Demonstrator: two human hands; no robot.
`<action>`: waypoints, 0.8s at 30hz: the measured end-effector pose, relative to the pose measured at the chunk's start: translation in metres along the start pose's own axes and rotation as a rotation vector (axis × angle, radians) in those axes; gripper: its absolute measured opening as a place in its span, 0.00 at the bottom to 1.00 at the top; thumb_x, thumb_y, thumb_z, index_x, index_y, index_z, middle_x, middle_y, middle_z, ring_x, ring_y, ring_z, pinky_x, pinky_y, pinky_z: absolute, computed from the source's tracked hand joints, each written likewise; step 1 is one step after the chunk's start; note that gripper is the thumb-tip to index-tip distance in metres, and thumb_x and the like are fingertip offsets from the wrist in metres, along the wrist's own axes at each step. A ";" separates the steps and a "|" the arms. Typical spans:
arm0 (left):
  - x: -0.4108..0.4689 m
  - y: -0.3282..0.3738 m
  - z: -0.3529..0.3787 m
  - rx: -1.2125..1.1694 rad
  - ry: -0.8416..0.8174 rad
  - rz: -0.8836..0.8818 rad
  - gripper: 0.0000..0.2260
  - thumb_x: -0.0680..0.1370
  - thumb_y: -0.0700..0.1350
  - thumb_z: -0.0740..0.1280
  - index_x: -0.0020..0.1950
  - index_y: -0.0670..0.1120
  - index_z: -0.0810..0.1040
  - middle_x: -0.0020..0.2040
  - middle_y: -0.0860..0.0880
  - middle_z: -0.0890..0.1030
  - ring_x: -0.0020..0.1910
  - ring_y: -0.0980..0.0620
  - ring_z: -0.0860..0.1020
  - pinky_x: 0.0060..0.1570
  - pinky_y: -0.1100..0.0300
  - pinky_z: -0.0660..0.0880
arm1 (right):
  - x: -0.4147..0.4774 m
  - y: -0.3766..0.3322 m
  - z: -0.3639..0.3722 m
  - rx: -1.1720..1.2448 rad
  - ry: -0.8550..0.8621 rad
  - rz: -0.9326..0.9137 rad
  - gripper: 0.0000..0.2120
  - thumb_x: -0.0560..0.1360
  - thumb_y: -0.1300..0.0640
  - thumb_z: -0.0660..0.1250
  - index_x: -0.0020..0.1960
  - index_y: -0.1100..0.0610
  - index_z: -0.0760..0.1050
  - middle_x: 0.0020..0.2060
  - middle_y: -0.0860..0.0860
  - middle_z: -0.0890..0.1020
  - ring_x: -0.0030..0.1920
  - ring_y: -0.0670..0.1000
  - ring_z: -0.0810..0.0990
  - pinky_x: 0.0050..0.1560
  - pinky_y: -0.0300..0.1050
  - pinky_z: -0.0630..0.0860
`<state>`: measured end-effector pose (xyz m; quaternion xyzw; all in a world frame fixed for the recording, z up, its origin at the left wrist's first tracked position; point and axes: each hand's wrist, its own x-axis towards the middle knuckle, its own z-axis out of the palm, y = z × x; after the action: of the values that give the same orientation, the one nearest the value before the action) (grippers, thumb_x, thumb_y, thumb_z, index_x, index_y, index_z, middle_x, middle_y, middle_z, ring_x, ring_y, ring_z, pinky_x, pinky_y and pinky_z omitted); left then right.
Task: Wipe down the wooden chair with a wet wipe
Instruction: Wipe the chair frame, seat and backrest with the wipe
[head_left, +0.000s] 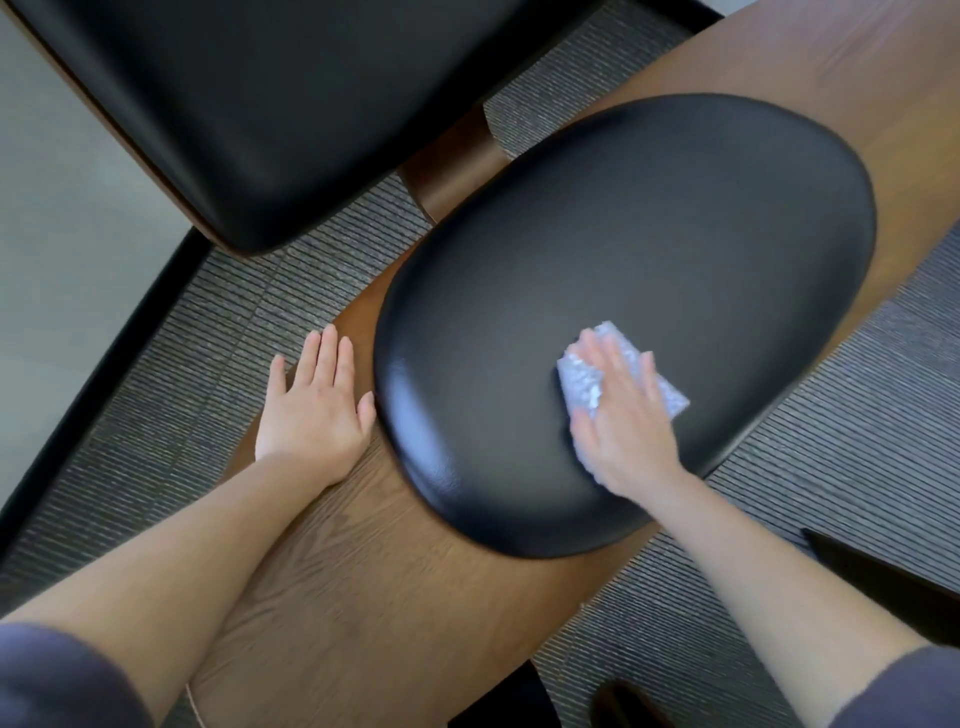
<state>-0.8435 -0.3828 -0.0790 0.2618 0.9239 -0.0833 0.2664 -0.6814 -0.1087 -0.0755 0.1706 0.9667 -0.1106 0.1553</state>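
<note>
A: Two hands are recorded over the wooden chair (363, 561). How is the chair described?

B: A brown wooden surface with visible grain is seen, running from the lower left to the upper right. An oval black pad (623, 270), smooth and slightly glossy like leather, is mounted on it. Fine dimpling is noted on the pad's near edge.

A: And the wet wipe (584, 382)?

B: A small white sheet with a crinkled, mottled texture is noted, folded roughly into a rectangle. It is laid flat on the near-right part of the black pad, with corners exposed beyond the fingers on both sides.

A: How is it held?

B: The right hand (621, 421) is spread flat, palm down, fingers extended and slightly apart. The wipe is pressed under the palm and fingers, not pinched. The hand is slightly blurred.

A: The left hand (311, 410)?

B: It is laid open and flat on the bare wood just beside the pad's left edge, thumb close to the pad's rim; whether they touch cannot be told. Nothing is held by it.

A: Surroundings?

B: Grey ribbed carpet (234, 322) is seen beneath. A second black cushion (249, 114) with rounded corners is seen at upper left, apart from the pad.
</note>
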 end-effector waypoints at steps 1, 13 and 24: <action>0.000 0.001 0.000 0.002 0.003 0.000 0.30 0.81 0.56 0.44 0.80 0.42 0.46 0.80 0.45 0.44 0.79 0.48 0.43 0.76 0.44 0.45 | 0.001 0.012 -0.002 -0.029 0.020 0.100 0.31 0.76 0.51 0.45 0.77 0.57 0.58 0.78 0.52 0.58 0.78 0.52 0.50 0.75 0.63 0.48; 0.001 0.005 -0.007 -0.030 -0.058 -0.048 0.29 0.82 0.54 0.45 0.80 0.43 0.47 0.80 0.45 0.45 0.79 0.48 0.43 0.76 0.43 0.44 | -0.064 -0.065 0.011 0.114 0.006 -0.309 0.29 0.77 0.52 0.53 0.77 0.56 0.60 0.78 0.50 0.59 0.79 0.51 0.52 0.77 0.58 0.49; -0.001 0.107 -0.032 -0.386 0.126 0.039 0.27 0.83 0.51 0.50 0.80 0.44 0.50 0.80 0.45 0.47 0.79 0.46 0.45 0.76 0.47 0.45 | -0.043 0.021 0.004 0.065 0.207 0.304 0.30 0.76 0.52 0.49 0.77 0.58 0.59 0.77 0.52 0.60 0.79 0.52 0.50 0.77 0.60 0.46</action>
<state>-0.8008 -0.2827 -0.0528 0.2287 0.9322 0.1170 0.2549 -0.6341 -0.1033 -0.0677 0.3303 0.9365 -0.0987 0.0645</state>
